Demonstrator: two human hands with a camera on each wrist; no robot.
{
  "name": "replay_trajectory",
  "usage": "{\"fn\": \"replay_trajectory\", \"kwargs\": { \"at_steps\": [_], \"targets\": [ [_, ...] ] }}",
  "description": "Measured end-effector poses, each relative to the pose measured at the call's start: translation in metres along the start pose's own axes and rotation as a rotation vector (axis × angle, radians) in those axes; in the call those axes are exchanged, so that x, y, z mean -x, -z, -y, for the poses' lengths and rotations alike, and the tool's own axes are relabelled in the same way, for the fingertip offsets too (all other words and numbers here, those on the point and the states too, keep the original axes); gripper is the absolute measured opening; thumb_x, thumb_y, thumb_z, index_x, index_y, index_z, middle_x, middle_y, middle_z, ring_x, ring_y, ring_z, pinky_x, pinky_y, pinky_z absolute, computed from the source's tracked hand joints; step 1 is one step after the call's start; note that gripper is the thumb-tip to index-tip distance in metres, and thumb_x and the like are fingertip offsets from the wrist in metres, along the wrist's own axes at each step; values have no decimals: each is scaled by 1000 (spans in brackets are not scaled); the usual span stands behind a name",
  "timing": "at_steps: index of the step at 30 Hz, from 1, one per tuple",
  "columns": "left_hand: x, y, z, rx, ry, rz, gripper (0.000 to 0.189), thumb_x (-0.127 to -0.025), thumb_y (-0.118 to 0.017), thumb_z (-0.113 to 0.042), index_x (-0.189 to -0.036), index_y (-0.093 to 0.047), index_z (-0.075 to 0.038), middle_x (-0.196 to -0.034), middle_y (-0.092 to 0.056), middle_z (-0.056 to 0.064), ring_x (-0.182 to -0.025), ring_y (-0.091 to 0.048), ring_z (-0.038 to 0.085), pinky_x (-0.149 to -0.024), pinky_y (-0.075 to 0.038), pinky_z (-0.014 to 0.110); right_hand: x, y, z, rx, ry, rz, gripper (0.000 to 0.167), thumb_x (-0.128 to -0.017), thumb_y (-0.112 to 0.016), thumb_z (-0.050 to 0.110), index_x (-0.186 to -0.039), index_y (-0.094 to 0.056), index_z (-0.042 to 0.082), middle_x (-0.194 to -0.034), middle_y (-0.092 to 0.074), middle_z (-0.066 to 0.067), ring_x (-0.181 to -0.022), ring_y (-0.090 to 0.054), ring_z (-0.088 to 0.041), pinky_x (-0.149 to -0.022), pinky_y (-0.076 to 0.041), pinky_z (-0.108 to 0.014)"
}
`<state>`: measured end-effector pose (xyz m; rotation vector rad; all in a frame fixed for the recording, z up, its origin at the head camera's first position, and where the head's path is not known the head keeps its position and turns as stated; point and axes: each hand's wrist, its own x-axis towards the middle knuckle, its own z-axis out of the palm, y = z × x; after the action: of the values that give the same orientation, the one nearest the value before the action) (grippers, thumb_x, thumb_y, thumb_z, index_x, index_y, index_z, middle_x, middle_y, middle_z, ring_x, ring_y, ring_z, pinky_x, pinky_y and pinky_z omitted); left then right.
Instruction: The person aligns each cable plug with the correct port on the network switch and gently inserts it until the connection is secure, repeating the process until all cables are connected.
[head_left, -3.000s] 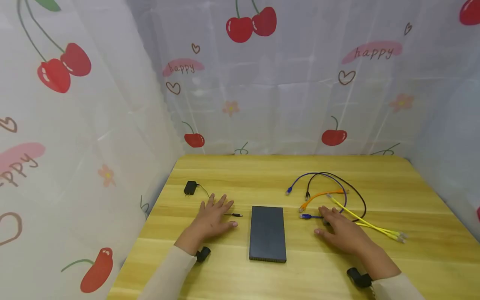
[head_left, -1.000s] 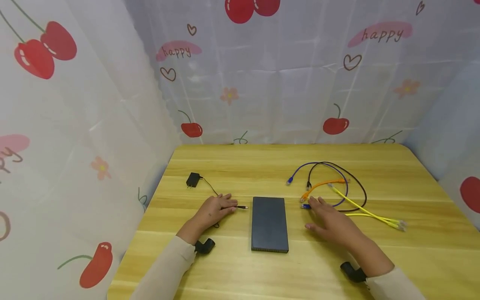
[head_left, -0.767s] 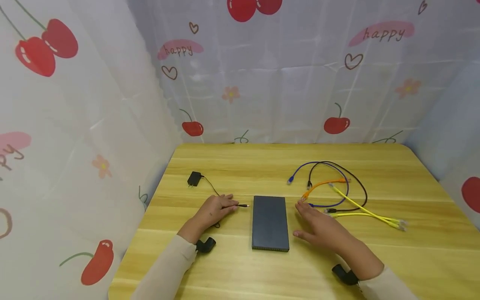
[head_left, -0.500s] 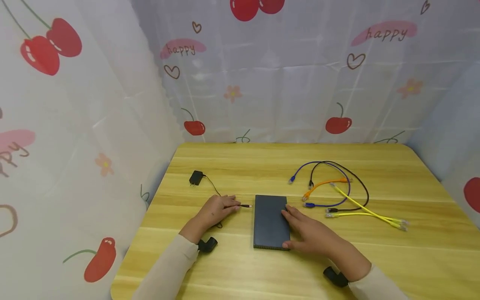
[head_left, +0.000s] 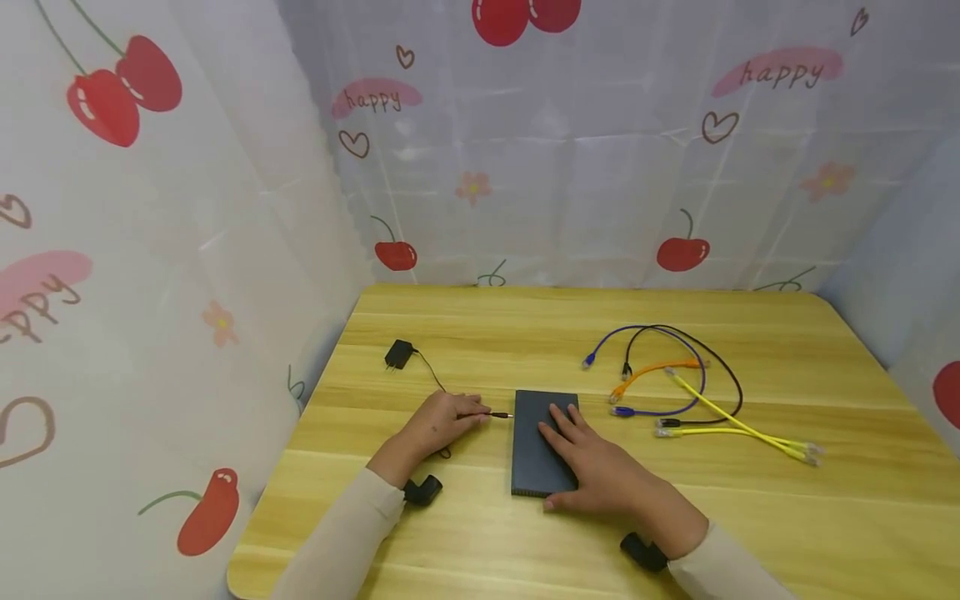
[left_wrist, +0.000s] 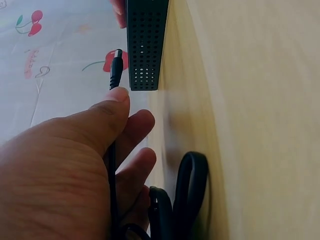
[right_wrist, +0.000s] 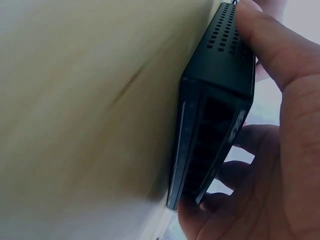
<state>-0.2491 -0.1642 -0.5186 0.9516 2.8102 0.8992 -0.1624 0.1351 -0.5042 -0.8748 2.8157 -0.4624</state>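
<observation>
— Where's the dark box [head_left: 529, 458]?
— Flat on the counter [head_left: 480, 550] right in front of me, with my right hand [head_left: 603, 479] laid over it. Those fingers are spread apart across its top, the thumb at the near end.
— And your left hand [head_left: 442, 421]?
— Thumb and fingers pinched together on the power cord [left_wrist: 112, 185], just behind its plug [left_wrist: 116, 67]. The silver tip is just beside the box's left edge; I can't tell whether they touch.
— What else is out?
— A black adapter [head_left: 399, 354] farther back on my left. On my right, a blue cable [head_left: 703, 375], a black cable [head_left: 712, 356], an orange cable [head_left: 652, 367] and two yellow cables [head_left: 705, 431], some crossing.
</observation>
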Motion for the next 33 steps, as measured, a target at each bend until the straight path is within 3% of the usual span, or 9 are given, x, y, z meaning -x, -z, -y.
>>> {"fn": "replay_trajectory", "kwargs": {
  "at_steps": [9, 21, 33],
  "targets": [
    [0, -4, 2, 8, 28, -6, 26, -96, -66, -31, -117, -77, -20, -127, -68, 7, -123, -62, 20, -99, -49, 38, -14, -7, 10, 86, 19, 5, 107, -74, -59, 84, -160, -25, 29, -167, -10, -11, -151, -4, -45, -109, -27, -67],
    [7, -1, 4, -1, 44, -9, 27, -96, -65, -33, -118, -76, -20, -129, -66, 9, -121, -63, 21, -98, -50, 39, -22, -7, 21, 128, 49, 12, 96, -76, -63, 79, -157, -29, 40, -167, -12, -12, -149, -7, -51, -103, -32, -71],
    [11, 0, 3, 33, 51, -19, 27, -96, -66, -33, -118, -77, -20, -129, -66, 11, -122, -62, 23, -98, -50, 40, -30, -11, 24, 152, 7, -13, 90, -74, -61, 82, -152, -39, 43, -167, -13, -8, -149, -10, -49, -91, -41, -71]
  ]
}}
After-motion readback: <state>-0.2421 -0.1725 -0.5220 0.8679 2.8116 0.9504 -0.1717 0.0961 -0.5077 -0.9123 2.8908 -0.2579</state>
